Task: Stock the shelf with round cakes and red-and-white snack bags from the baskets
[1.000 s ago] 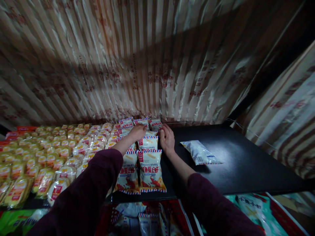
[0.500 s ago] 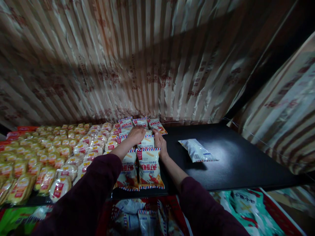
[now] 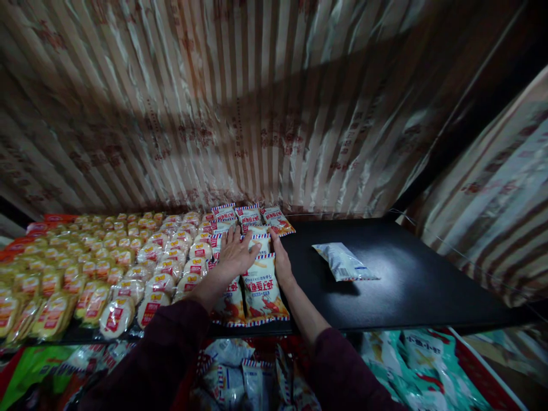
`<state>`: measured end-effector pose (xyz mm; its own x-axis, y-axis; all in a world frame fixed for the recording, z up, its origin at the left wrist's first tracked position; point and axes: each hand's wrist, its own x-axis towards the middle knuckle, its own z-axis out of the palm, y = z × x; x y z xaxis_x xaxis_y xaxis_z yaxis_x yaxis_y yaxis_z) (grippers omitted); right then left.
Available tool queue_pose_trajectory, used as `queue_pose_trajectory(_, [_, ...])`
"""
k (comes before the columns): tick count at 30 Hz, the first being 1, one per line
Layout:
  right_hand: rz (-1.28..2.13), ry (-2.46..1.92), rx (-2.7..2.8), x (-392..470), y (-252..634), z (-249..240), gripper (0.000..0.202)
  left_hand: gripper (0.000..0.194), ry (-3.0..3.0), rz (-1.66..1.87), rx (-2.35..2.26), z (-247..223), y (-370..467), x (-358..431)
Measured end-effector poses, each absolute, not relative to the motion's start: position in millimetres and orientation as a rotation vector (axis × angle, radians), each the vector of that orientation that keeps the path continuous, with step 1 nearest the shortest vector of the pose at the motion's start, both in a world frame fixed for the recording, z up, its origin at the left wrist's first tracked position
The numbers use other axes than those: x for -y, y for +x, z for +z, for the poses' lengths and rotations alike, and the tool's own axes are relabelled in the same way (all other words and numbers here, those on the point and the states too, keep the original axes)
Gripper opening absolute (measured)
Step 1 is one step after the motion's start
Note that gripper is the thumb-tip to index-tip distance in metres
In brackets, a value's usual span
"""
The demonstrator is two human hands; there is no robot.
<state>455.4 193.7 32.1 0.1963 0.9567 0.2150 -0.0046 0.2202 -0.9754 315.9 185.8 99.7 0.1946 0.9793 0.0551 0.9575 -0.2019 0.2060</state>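
Several white and orange snack bags (image 3: 263, 288) with red lettering and striped edges lie in rows on a black shelf. My left hand (image 3: 235, 253) rests flat over the middle bags, fingers spread, holding none. Along the right side of the same rows, my right hand (image 3: 280, 260) stands edge-on with its fingers stretched out, against the bags. A bag at the back right (image 3: 277, 220) lies just beyond its fingertips. One snack bag (image 3: 345, 262) lies apart to the right, its silvery back upward.
Many round wrapped crackers (image 3: 116, 315) fill the left of the black shelf (image 3: 406, 297). Below its front edge are a bin of more snack bags (image 3: 259, 382), green-white bags (image 3: 428, 359) and a green package (image 3: 34, 379). Striped sheeting (image 3: 257, 114) hangs behind.
My left hand has moved down and left and flattened, with fingers spread. My right hand's fingers have straightened beside the bags. The view has shifted slightly.
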Motion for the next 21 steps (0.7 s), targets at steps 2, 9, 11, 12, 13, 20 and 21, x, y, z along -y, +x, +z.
queue_pose_trajectory(2, [0.897,-1.125,1.142,-196.6,450.1,31.3,0.068,0.061,2.343,0.275,-1.909,95.7,312.3,-189.3])
queue_pose_trajectory(9, [0.841,-1.17,1.16,-197.6,440.7,30.5,0.07,0.057,2.376,0.318,-1.902,89.3,305.9,-196.7])
queue_pose_trajectory(11, [0.831,-1.174,1.169,-197.9,441.0,30.0,0.07,0.057,2.381,0.337,-1.902,89.3,306.2,-197.1])
queue_pose_trajectory(12, [0.837,-1.172,1.165,-198.6,441.8,29.3,0.069,0.058,2.382,0.344,-1.901,89.7,306.4,-197.2])
queue_pose_trajectory(13, [0.848,-1.168,1.156,-199.7,442.9,28.2,0.069,0.058,2.379,0.348,-1.898,90.1,306.7,-197.2])
queue_pose_trajectory(20, [0.903,-1.112,1.064,-209.1,451.5,15.4,0.066,0.056,2.365,0.401,-1.925,93.2,305.6,-196.7])
queue_pose_trajectory(21, [0.914,-1.094,1.041,-209.2,452.1,14.3,0.065,0.056,2.368,0.413,-1.93,93.6,305.2,-196.3])
